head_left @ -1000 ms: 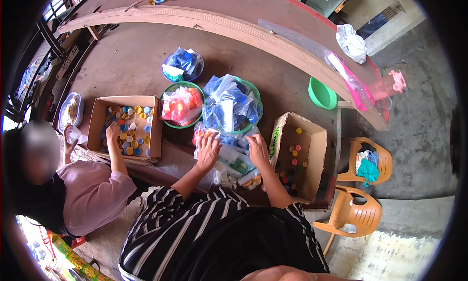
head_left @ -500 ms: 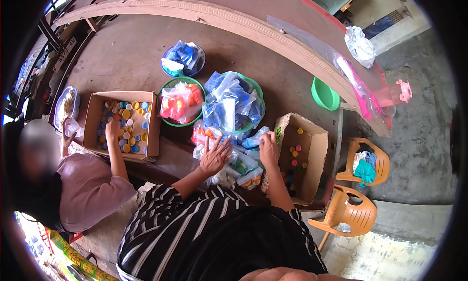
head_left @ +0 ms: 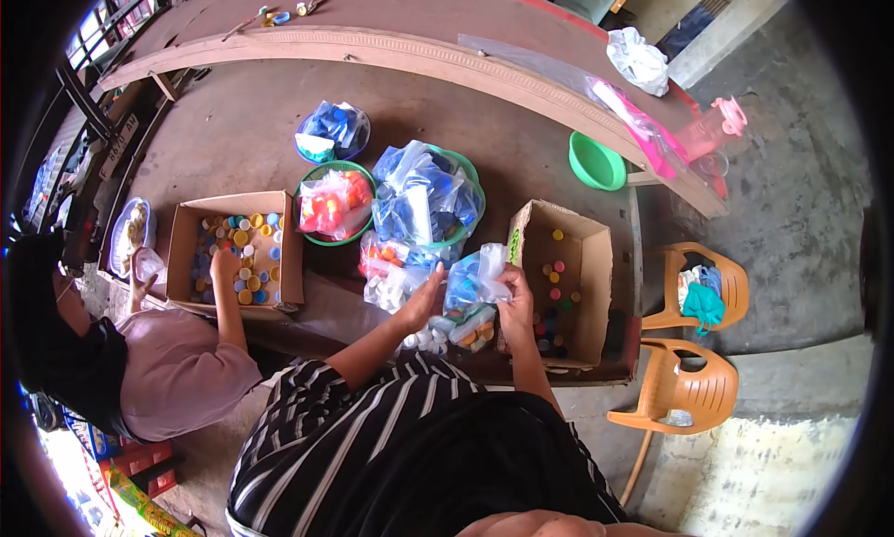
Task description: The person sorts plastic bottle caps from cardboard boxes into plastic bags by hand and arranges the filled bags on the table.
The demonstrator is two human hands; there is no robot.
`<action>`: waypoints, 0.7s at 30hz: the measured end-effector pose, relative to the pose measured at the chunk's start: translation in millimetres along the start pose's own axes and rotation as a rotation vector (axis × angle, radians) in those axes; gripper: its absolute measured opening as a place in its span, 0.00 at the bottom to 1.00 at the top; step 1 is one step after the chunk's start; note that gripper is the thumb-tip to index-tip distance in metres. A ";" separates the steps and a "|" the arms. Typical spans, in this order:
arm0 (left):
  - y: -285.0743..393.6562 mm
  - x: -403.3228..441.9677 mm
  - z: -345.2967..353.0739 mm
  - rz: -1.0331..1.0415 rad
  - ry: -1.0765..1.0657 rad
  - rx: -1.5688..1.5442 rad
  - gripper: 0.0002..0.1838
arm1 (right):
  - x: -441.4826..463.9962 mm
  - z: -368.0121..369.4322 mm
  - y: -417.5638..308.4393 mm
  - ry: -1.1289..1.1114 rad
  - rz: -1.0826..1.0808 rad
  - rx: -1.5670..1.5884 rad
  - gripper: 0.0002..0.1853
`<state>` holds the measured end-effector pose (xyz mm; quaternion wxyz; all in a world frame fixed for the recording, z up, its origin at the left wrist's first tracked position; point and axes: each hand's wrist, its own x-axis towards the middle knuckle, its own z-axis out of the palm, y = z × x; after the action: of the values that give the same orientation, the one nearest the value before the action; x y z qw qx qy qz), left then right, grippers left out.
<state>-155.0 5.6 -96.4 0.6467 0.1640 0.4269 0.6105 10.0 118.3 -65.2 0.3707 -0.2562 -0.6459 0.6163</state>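
Note:
A clear plastic bag with blue caps point(head_left: 473, 281) is held up in front of me. My right hand point(head_left: 518, 298) is closed on its right edge. Alongside the bag's left side is my left hand point(head_left: 425, 301), its fingers stretched out and not closed on anything; whether it touches the bag I cannot tell. Below lie a bag of white caps point(head_left: 391, 290) and a bag with orange-brown caps point(head_left: 479, 336). A bag of red caps point(head_left: 384, 254) lies just beyond my left hand. Behind them, a green basket point(head_left: 479, 188) is heaped with bags of blue caps.
At right stands an open cardboard box point(head_left: 596, 285) with several loose caps. Another person's hand point(head_left: 223, 263) reaches into a left cardboard box point(head_left: 289, 225) of mixed caps. Also here are a basket of red caps point(head_left: 333, 202), a green basin point(head_left: 596, 162) and orange chairs point(head_left: 698, 388).
My right hand has lifted the bag of blue caps off the pile and leftward. My left hand has turned from palm-down on the bags to upright beside it. The view has shifted slightly.

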 end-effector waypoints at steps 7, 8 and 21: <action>-20.8 -3.9 18.5 0.071 0.134 -0.322 0.37 | -33.4 -22.0 -3.6 0.057 0.146 0.117 0.12; -23.7 -6.3 19.5 0.095 0.141 -0.290 0.37 | -35.8 -22.7 -9.7 0.051 0.113 0.125 0.14; -31.5 32.6 27.1 0.539 0.447 0.617 0.46 | -16.6 -57.7 -24.0 0.059 0.060 0.017 0.06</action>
<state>-117.7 37.9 -115.2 0.2783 0.3181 0.6594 0.6217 68.8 137.6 -46.1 0.3733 -0.2903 -0.6213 0.6247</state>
